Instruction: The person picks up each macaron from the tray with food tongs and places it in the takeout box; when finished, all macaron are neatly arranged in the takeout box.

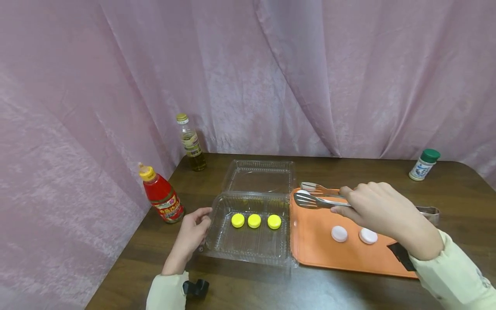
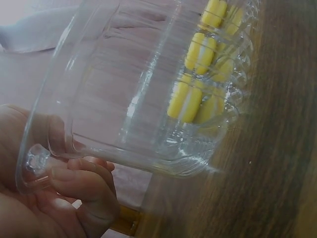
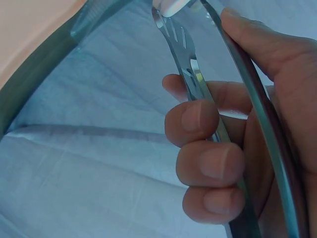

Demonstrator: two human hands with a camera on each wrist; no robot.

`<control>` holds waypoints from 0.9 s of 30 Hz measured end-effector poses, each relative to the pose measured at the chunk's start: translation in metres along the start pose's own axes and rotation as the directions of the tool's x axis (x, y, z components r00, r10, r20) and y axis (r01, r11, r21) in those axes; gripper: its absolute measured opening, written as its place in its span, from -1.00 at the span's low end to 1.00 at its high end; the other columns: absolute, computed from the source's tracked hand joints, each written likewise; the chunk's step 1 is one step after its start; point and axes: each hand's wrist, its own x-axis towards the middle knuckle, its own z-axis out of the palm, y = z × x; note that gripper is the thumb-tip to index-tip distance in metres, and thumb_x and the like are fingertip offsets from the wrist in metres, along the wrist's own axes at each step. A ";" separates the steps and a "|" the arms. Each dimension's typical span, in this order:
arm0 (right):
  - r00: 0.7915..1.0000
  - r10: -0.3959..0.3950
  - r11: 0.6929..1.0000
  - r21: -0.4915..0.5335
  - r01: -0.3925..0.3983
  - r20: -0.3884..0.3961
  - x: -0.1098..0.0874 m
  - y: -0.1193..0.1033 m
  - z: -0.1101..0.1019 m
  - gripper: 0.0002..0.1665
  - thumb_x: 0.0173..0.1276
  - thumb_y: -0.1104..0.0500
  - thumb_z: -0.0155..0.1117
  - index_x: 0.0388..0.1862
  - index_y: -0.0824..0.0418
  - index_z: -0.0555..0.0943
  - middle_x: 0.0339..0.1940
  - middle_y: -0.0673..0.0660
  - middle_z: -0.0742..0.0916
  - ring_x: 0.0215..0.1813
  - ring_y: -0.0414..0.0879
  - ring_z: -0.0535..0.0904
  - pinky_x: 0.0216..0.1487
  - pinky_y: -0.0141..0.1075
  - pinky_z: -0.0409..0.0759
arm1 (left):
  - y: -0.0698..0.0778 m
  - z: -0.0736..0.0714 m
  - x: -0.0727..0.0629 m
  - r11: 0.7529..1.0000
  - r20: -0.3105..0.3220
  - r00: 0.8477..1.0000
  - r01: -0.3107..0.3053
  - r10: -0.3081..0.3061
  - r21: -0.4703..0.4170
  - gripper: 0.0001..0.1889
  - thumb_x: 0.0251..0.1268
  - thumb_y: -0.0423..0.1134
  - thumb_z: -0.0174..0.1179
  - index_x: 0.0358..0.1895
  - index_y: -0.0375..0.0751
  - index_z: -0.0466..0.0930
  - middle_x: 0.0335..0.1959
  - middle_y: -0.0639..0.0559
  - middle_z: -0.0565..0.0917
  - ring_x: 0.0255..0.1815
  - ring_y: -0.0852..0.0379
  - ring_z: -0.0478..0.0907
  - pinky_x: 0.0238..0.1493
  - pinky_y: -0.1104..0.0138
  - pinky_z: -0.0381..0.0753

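Observation:
My right hand grips a pair of metal tongs, whose slotted ends sit on either side of a white macaron. The right wrist view shows fingers curled round the tongs and the white macaron between the tips. My left hand pinches the rim at the left side of an opened clear plastic container. Inside it, three yellow macarons form a row; pale filling shows in the left wrist view. Two more white macarons lie on an orange board.
The container's lid lies folded back behind it. A red sauce bottle and an oil bottle stand to the left. A green-capped shaker is at the back right. Pink curtains hang behind the wooden table.

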 end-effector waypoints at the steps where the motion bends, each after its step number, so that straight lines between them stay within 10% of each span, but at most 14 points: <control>1: 1.000 -0.003 1.000 0.000 0.003 -0.001 0.002 -0.002 -0.001 -0.53 0.29 -0.11 0.41 -0.56 0.08 0.38 -0.77 -0.12 0.26 -0.71 -0.24 0.15 -0.71 -0.30 0.15 | 0.000 0.000 0.000 1.000 -0.001 1.000 -0.001 0.001 -0.006 -0.52 0.32 -0.52 -0.06 0.31 -0.54 0.42 -0.52 0.05 0.34 -0.74 0.27 0.14 -0.73 0.44 0.15; 27: 0.995 -0.095 0.992 0.081 0.097 -0.026 0.040 -0.043 0.014 -0.42 0.27 -0.14 0.45 -0.67 0.02 0.29 -0.77 -0.13 0.21 -0.68 -0.27 0.05 -0.68 -0.35 0.06 | -0.002 0.001 0.002 1.000 -0.028 1.000 -0.010 0.011 0.021 -0.55 0.30 -0.52 -0.06 0.26 -0.51 0.48 -0.53 0.04 0.36 -0.73 0.26 0.17 -0.73 0.44 0.19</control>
